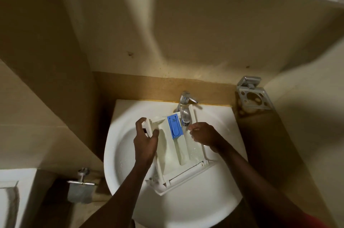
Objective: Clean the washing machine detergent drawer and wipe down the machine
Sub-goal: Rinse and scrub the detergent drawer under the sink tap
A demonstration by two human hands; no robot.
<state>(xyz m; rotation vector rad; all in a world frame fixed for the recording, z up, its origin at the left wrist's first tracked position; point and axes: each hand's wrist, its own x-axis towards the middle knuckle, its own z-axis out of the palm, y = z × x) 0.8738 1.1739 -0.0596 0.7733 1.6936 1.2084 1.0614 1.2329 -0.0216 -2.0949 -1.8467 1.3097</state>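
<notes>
A white detergent drawer (178,155) with a blue insert (175,125) lies over the white sink basin (119,153), its far end under the chrome tap (185,104). Water runs from the tap into the drawer's right compartment. My left hand (146,141) grips the drawer's left wall near the far end, thumb inside the compartment. My right hand (203,134) is at the drawer's right edge by the water stream, with its fingers curled; whether it holds the rim is unclear.
A tiled wall rises behind the sink. A metal soap holder (254,95) is fixed at the right, and a metal paper holder (81,186) hangs at the lower left. A white fixture edge (11,198) shows at far left.
</notes>
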